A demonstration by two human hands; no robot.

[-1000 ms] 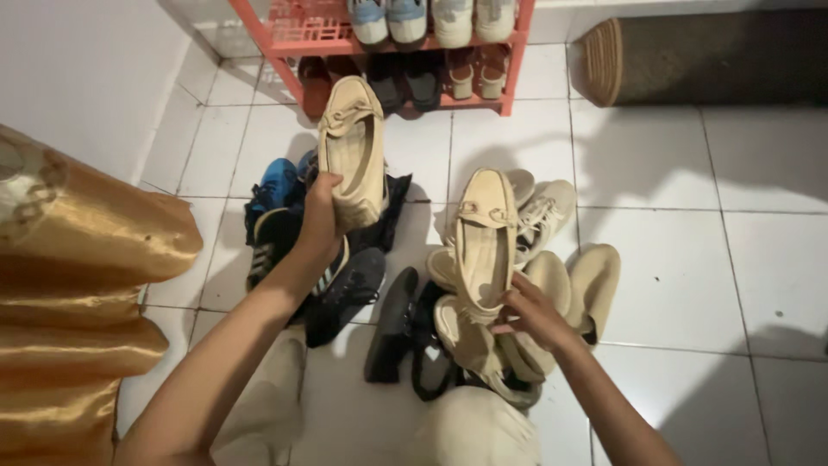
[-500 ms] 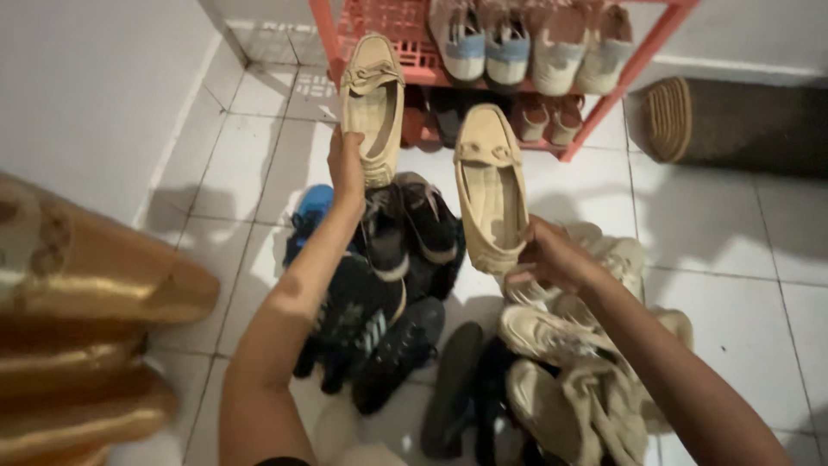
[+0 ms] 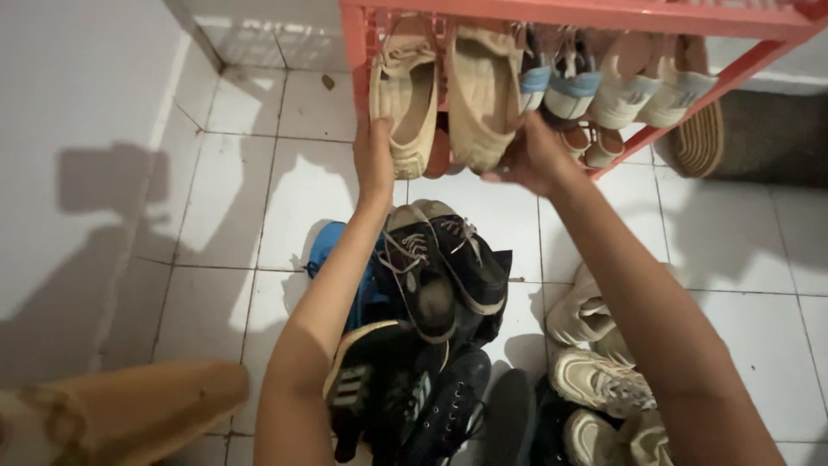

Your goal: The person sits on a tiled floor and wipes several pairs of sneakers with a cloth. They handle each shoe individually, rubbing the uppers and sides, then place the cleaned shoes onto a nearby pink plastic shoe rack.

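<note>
My left hand (image 3: 373, 160) grips the heel of a beige loafer (image 3: 404, 99), toe pointing into the coral-red shoe rack (image 3: 569, 13). Beside it, my right hand (image 3: 530, 155) holds the matching beige loafer (image 3: 479, 95) by its heel. Both loafers lie side by side at the left end of the rack's middle shelf. To their right on that shelf stand light sneakers with blue heels (image 3: 561, 82) and white shoes (image 3: 647, 91). Below my arms lies a heap of black sneakers (image 3: 440, 267).
Cream sneakers (image 3: 595, 362) are piled on the white tiled floor at lower right. A blue shoe (image 3: 326, 246) peeks from the dark heap. A rolled woven mat (image 3: 703, 138) lies right of the rack. A white wall stands left; golden cloth (image 3: 121, 406) sits at lower left.
Both hands have carried the loafers forward from above the shoe piles up to the rack's shelf, and the camera has moved closer to the rack.
</note>
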